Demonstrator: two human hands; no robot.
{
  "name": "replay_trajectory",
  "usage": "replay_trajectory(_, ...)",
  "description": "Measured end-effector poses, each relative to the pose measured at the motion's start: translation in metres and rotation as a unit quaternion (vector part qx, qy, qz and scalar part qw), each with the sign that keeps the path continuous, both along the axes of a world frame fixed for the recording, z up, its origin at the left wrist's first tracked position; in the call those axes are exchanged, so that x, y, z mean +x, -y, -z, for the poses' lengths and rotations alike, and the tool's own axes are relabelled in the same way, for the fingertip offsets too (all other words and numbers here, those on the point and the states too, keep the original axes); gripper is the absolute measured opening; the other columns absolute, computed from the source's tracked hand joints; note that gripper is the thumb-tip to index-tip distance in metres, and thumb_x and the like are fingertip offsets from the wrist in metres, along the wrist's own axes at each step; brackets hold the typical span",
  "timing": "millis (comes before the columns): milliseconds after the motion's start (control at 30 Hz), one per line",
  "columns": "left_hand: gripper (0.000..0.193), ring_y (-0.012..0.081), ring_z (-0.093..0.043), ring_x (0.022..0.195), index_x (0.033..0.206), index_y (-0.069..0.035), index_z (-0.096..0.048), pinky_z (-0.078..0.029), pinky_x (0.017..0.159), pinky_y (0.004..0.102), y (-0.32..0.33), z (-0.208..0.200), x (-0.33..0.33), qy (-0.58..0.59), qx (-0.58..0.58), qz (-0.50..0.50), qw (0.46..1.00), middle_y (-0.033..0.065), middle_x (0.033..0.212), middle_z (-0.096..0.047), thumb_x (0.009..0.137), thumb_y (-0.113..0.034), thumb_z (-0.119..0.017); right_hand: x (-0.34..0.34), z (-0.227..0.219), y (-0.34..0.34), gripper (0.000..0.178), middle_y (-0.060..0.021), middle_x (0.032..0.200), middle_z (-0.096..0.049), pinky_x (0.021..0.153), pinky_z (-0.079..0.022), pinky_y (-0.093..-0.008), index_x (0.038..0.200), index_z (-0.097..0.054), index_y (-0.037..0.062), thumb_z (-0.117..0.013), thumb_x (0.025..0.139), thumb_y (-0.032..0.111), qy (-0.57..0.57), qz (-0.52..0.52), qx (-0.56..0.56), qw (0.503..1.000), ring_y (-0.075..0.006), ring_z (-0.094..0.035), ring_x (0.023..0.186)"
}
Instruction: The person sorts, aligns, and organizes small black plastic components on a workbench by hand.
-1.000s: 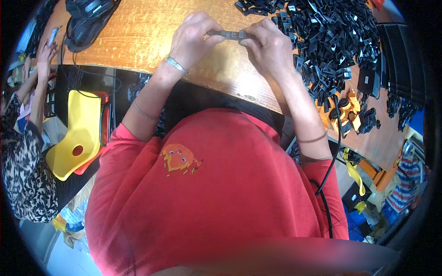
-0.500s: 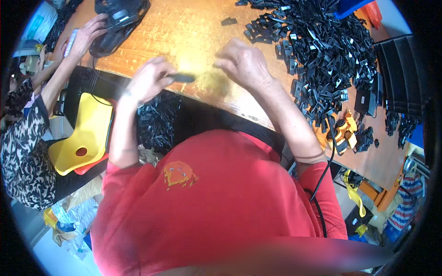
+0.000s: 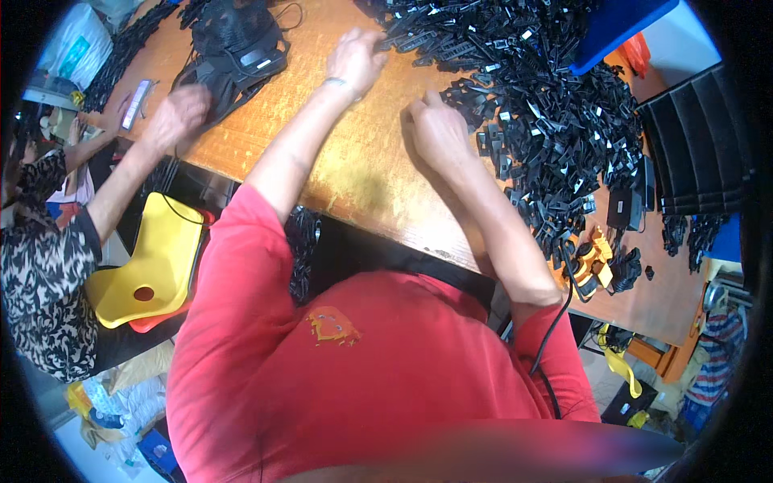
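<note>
My left hand (image 3: 355, 64) is stretched out over the far part of the wooden table (image 3: 346, 173), at the left edge of a heap of small black plastic clips (image 3: 555, 121). Its fingers are a little bent and apart, and no piece shows in them. Closer to me, my right hand (image 3: 440, 133) is by the near-left side of the same heap, with its fingers curled together. What it holds, if anything, is hidden beneath the fingers.
A co-worker's hand (image 3: 179, 117) is at the left, beside a black mesh bag or cap (image 3: 237, 56). A yellow chair (image 3: 153, 262) stands left of me. A blue bin (image 3: 624, 32), black padded panel (image 3: 696, 141) and orange clamp-like tool (image 3: 594, 262) are at the right.
My left hand has moved far forward from the table's near edge; the small black piece it held no longer shows in it. My right hand has shifted slightly toward the heap.
</note>
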State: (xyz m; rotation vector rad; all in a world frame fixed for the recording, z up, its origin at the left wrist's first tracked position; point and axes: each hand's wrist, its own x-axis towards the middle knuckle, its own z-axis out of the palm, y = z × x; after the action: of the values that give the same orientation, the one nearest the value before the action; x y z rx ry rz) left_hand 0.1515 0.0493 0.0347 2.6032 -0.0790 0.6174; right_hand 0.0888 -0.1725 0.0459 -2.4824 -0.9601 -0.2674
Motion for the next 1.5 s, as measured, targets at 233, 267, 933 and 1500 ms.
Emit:
replay_trajectory(233,0.026,0.0386,-0.068,0.109,0.109,-0.008,-0.076,-0.056,0.093,0.0456,0.016,0.024,0.031,0.016,0.005,-0.025,1.0,0.0164,0.111,-0.067,0.085,-0.013,-0.083,-0.042,-0.001,0.021,0.019,-0.0188,0.101,-0.066,0.078,-0.059,-0.0476,0.102,-0.073,0.0027,-0.078,0.086,0.01,-0.116,-0.008,0.161,0.98,-0.0382,-0.071,0.088)
replay_trajectory(267,0.026,0.0386,-0.068,0.109,0.109,-0.008,-0.076,-0.056,0.093,0.0456,0.017,0.024,0.024,0.014,0.005,-0.024,1.0,0.0164,0.111,-0.067,0.085,-0.013,-0.083,-0.046,0.002,0.024,0.019,-0.0188,0.101,-0.066,0.078,-0.059,-0.0476,0.102,-0.073,0.0027,-0.078,0.086,0.01,-0.118,-0.007,0.161,0.98,-0.0382,-0.071,0.088)
replay_trajectory(933,0.029,0.0316,-0.067,0.099,0.117,-0.007,-0.077,-0.055,0.087,0.0396,0.022,0.022,-0.151,-0.007,-0.035,0.158,0.987,0.013,0.108,-0.068,0.089,-0.014,-0.081,-0.05,-0.005,0.046,0.018,-0.0156,0.097,-0.068,0.074,-0.059,-0.0483,0.1,-0.076,0.0039,-0.083,0.088,0.016,-0.043,-0.006,0.057,0.997,-0.0384,-0.072,0.083)
replay_trajectory(1500,0.022,0.0299,-0.067,0.085,0.096,-0.003,-0.072,-0.055,0.075,0.039,0.028,0.03,-0.146,0.028,-0.077,0.144,0.986,0.0107,0.093,-0.067,0.08,-0.006,-0.087,-0.029,0.024,0.01,0.012,-0.009,0.093,-0.068,0.066,-0.059,-0.0461,0.096,-0.077,0.0108,-0.08,0.085,0.013,0.027,-0.061,0.03,0.997,-0.0345,-0.072,0.079)
